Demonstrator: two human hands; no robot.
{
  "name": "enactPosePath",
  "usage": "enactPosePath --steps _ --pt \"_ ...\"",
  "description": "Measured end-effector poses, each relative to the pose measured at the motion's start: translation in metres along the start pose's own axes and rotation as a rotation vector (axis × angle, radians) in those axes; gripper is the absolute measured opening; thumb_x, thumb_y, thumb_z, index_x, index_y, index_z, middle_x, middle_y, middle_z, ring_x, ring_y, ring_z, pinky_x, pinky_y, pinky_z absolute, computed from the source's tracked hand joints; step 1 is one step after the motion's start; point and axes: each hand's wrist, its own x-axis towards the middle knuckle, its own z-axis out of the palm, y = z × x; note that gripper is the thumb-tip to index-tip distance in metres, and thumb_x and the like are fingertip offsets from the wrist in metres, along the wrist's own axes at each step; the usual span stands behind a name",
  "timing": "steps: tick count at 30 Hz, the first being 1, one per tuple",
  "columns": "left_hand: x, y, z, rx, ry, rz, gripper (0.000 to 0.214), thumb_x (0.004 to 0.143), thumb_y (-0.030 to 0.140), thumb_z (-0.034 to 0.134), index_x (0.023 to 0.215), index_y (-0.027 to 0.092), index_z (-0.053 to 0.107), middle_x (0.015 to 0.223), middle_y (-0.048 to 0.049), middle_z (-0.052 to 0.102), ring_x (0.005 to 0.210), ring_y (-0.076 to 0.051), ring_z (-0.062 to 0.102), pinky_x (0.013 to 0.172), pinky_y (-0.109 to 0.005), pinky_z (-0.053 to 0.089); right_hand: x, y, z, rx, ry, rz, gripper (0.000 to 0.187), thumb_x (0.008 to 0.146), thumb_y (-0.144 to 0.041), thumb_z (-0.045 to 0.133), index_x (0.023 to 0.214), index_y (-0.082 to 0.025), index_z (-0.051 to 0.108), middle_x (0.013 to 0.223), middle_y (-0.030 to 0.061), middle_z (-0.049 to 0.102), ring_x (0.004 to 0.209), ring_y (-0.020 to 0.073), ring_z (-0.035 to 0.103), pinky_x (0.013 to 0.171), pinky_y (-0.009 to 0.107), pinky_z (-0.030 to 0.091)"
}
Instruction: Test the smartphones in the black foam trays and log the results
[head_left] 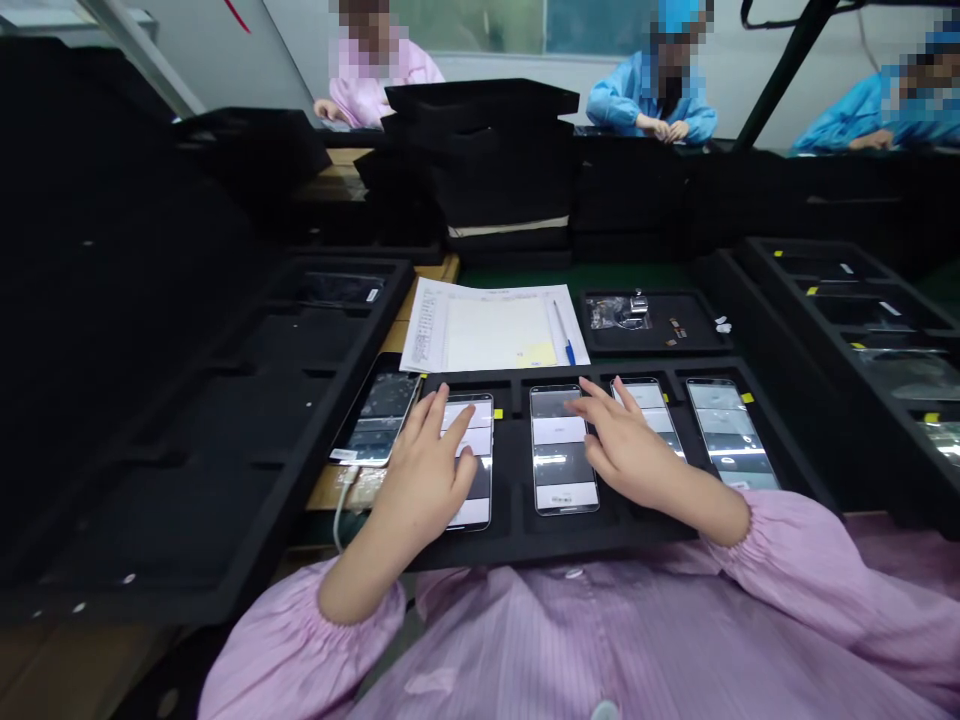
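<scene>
Several lit smartphones lie face up in the slots of a black foam tray (517,555) in front of me. My left hand (431,455) rests with spread fingers over the leftmost phone in the tray (476,495), its fingertips on or just above the screen. Over the middle phones hovers my right hand (622,435), fingers apart, one fingertip at the upper right of the second phone (564,465). It partly covers the third phone (651,405). Farther right lies a fourth phone (731,435), untouched. Neither hand holds anything.
Left of the tray is another phone (379,415) with a white cable (339,515). Printed sheets (487,325) bear a blue pen (568,345). A small black tray (660,345) holds small parts. Large black trays (277,560) flank both sides. Co-workers (652,100) sit beyond stacked trays (502,170).
</scene>
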Motion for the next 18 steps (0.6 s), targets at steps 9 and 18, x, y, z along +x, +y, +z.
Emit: enactPosePath --steps 9,18 --pt "0.003 0.0 0.005 0.001 -0.023 -0.036 0.048 0.093 0.026 0.038 0.133 0.013 0.06 0.155 -0.0182 0.039 0.143 -0.036 0.034 0.115 -0.055 0.036 -0.022 -0.015 -0.005 -0.001 -0.066 -0.085 0.034 0.087 -0.009 0.04 0.117 -0.014 0.056 0.116 0.0137 0.07 0.144 0.0286 0.04 0.123 0.063 0.017" --pt "-0.001 0.002 0.002 0.044 0.005 -0.02 0.046 0.093 0.027 0.038 0.131 0.015 0.062 0.156 -0.0191 0.037 0.144 -0.04 0.034 0.11 -0.06 0.04 -0.043 0.006 -0.022 -0.023 0.092 -0.012 0.031 0.092 -0.013 0.038 0.116 -0.019 0.055 0.116 0.0107 0.071 0.137 0.0276 0.049 0.12 0.064 0.022"
